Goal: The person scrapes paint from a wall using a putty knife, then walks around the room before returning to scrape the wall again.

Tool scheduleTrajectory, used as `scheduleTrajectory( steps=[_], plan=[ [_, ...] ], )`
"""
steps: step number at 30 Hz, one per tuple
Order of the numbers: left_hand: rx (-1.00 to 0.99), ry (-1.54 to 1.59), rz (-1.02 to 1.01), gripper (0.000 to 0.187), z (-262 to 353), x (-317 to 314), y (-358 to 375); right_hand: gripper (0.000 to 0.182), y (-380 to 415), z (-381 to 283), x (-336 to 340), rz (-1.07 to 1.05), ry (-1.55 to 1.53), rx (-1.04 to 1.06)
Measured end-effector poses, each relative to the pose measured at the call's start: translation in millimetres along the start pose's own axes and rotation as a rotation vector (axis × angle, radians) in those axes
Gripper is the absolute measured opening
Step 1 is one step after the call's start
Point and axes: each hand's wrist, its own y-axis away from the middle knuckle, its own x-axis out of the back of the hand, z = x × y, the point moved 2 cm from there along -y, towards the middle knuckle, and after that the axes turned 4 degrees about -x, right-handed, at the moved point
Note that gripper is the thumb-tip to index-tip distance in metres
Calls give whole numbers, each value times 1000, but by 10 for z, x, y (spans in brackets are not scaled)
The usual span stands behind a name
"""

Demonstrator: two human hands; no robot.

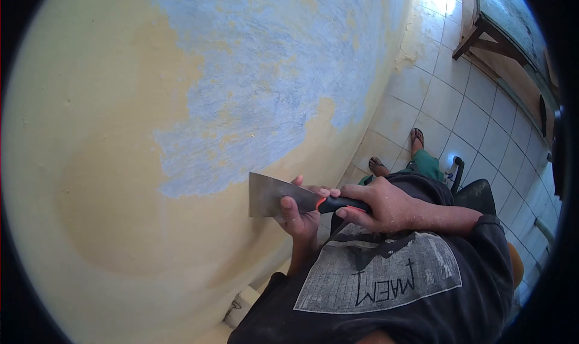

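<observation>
A wide putty knife (272, 195) with a metal blade and a black and orange handle is held level in front of my shirt, its blade pointing left. My right hand (389, 205) is closed around the handle, with pale dust on the skin. My left hand (300, 219) pinches the blade near the handle, thumb on the near face and the other fingers partly hidden behind. Beside the blade stands the wall (120, 223), yellow with a darker tan patch. A large scraped blue area (241, 115) with rough yellow remnants spreads above the blade.
Pale tiles (443, 100) cover the floor, with crumbled flakes (407, 59) at the wall's foot. A wooden-legged table (500, 48) stands at upper right. My sandalled feet (416, 140) rest on the tiles. A dark chair-like shape (476, 196) is at my right side.
</observation>
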Motion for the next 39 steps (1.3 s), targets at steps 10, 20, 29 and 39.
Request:
scheduleTrajectory(
  steps=[10, 20, 29, 39],
  plan=[
    [1, -28, -27, 51, -40, -31, -7, 33, -5, -42, 66, -19, 35, -23],
    [-3, -9, -48, 49, -63, -22, -26, 35, -3, 37, 49, 11, 36, -5],
    [20, -48, -39, 51, -63, -2, -11, 34, -1, 9, 50, 9, 20, -35],
    [39, -48, 25, 51, -71, -28, -20, 34, 4, 9, 48, 15, -3, -61]
  ],
)
